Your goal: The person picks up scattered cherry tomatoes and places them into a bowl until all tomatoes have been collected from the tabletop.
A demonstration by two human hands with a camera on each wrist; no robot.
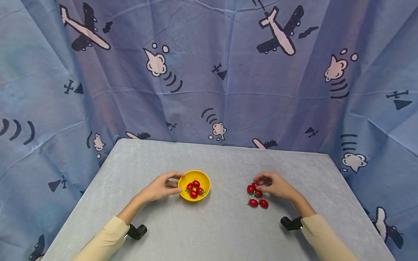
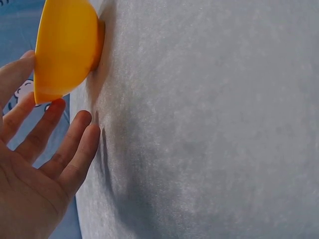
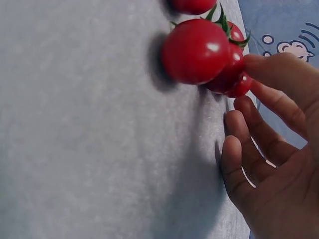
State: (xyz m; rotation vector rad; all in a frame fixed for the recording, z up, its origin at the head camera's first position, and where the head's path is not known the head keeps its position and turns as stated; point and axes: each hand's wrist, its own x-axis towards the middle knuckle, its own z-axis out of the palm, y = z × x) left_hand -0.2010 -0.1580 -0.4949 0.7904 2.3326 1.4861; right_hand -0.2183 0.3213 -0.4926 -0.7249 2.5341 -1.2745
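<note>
A yellow bowl (image 1: 205,183) stands on the table with several red cherry tomatoes (image 1: 193,194) inside, green stems on them. My left hand (image 1: 160,187) holds its left rim between thumb and fingers; in the left wrist view the bowl (image 2: 65,50) is seen from the side, and the ring and little fingers stay off it. To the right, my right hand (image 1: 275,185) reaches into a loose group of cherry tomatoes (image 1: 253,203). Its thumb and index finger pinch a tomato (image 1: 255,185) at the far side of the group. A nearer tomato (image 3: 197,52) partly covers that spot in the right wrist view.
The grey table (image 1: 222,224) carries the bowl and the tomato group, with a gap between them. A blue curtain (image 1: 202,72) with printed planes hangs behind and at both sides. Black wrist cameras (image 1: 137,232) sit under the beige sleeves (image 1: 106,239).
</note>
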